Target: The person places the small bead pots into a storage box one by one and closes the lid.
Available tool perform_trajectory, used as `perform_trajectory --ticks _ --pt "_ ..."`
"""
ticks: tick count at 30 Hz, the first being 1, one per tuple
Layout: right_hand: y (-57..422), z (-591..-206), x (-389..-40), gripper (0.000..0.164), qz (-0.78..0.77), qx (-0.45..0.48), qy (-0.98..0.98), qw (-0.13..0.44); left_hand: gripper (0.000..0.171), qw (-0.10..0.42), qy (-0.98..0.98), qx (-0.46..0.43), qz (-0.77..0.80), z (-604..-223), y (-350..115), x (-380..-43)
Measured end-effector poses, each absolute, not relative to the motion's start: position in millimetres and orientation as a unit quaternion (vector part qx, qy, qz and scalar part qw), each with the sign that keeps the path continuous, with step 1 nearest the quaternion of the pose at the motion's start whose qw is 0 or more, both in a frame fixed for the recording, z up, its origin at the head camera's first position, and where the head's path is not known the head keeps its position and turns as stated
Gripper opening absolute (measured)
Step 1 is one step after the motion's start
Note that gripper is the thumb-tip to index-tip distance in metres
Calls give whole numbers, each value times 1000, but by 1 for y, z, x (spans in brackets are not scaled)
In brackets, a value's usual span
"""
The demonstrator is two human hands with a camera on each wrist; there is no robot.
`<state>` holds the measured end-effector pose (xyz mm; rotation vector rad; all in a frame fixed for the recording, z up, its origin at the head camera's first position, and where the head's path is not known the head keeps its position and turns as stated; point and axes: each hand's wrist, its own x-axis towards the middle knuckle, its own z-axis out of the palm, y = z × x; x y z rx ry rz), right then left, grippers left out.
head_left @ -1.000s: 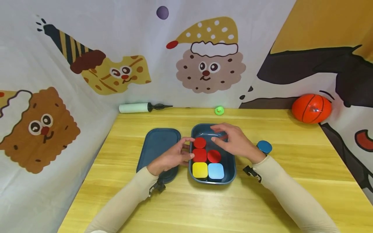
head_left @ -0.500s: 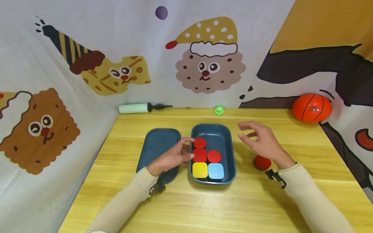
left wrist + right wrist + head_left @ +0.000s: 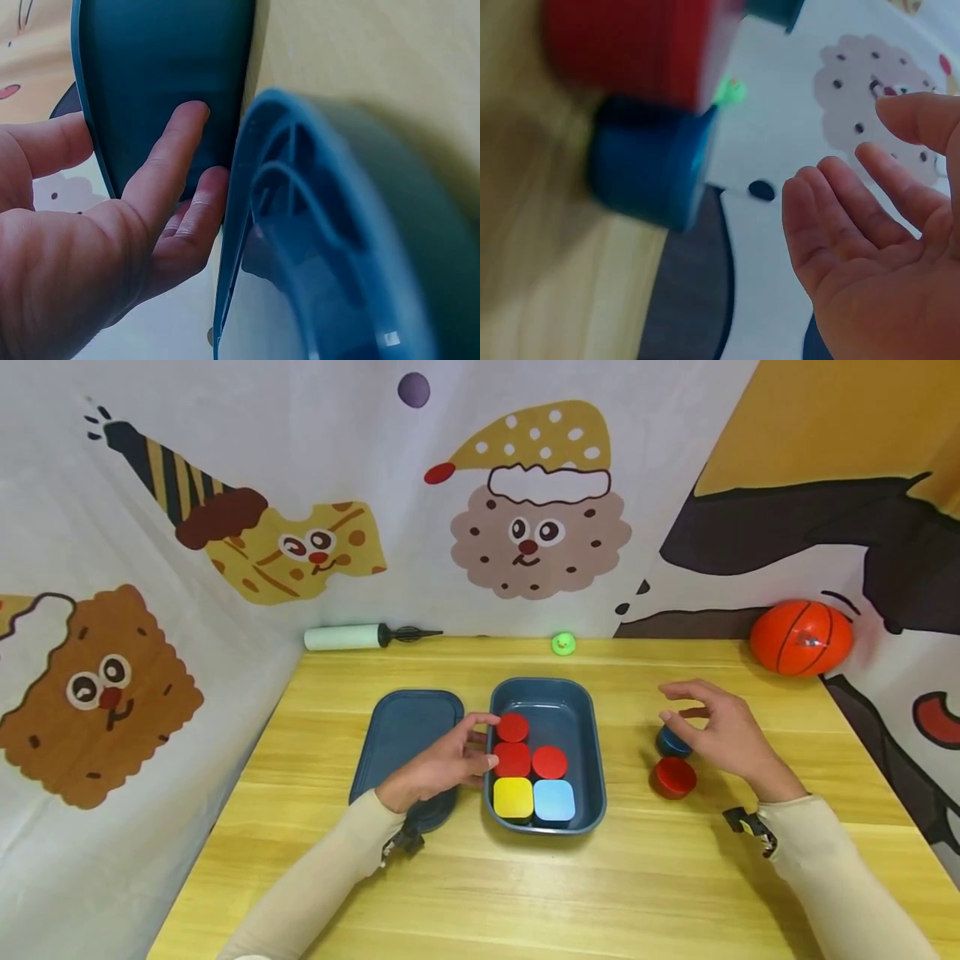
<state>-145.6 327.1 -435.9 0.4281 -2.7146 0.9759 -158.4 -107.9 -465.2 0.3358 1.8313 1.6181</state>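
My left hand (image 3: 438, 764) rests with loosely extended fingers against the left wall of a dark blue plastic box (image 3: 592, 727). In the left wrist view its fingertips lie along the outer wall of that box (image 3: 165, 67). Inside the box sit red round and square pieces, a yellow square piece (image 3: 513, 797) and a light blue square one (image 3: 554, 800). To the right, my right hand (image 3: 723, 727) hovers with relaxed fingers beside a blue round piece (image 3: 672, 742), partly overlapping it. Nothing is in its grasp in the right wrist view. A red round piece (image 3: 673, 778) stands just nearer.
The matching dark blue lid (image 3: 408, 727) lies left of the box, partly under my left forearm. Along the back are a pale hand pump (image 3: 345, 637), a small green duck (image 3: 563, 643) and an orange ball (image 3: 802, 638). A printed cloth (image 3: 420, 460) hangs behind.
My right hand has moved from over the box out to the right, near the blue round piece; the red round piece has come into sight. The left hand has stayed at the box.
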Motion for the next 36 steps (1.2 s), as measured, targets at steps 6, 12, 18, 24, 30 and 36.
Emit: perform_trajectory --ticks 6,12,18,24,30,36 --pt "345 -445 -143 44 323 147 -933 60 66 333 698 135 620 -465 -108 -159" --pt "360 -457 -139 50 324 163 -932 4 67 334 698 135 619 -465 -107 -160" --pt "370 -467 -136 49 343 182 -921 -22 66 330 698 140 620 -466 -108 -160" --pt "375 -471 -135 54 348 177 -920 -44 67 332 698 137 620 -468 -109 -161" --pt "376 -469 -137 55 349 167 -921 -40 67 333 693 135 625 -470 -110 -160" --pt "369 -460 -144 53 332 165 -929 -8 66 331 695 138 623 -469 -110 -162"
